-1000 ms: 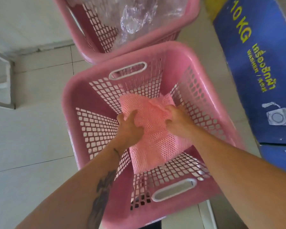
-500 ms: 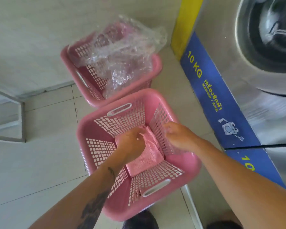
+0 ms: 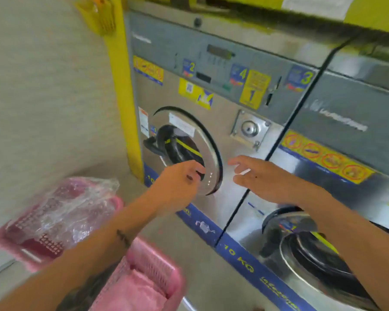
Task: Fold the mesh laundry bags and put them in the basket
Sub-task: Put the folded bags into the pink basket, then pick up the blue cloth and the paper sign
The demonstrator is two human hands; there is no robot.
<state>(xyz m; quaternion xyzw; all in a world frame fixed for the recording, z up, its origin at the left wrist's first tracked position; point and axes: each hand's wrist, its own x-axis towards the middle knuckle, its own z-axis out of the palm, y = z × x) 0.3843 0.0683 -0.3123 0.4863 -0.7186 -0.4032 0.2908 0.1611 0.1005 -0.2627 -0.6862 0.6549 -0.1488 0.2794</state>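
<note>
One folded mesh bag is lying in the lower-centre basket, long axis unclear, while both hands, left and right, are hovering loose-fingered and holding nothing before two washers

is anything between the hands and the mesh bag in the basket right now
Nothing blocks the way. The folded mesh bag lies in the open-topped pink basket at the bottom of the view. Both hands are up by the washer door, away from the bag: left hand at the door's rim, right hand open beside it.
</note>
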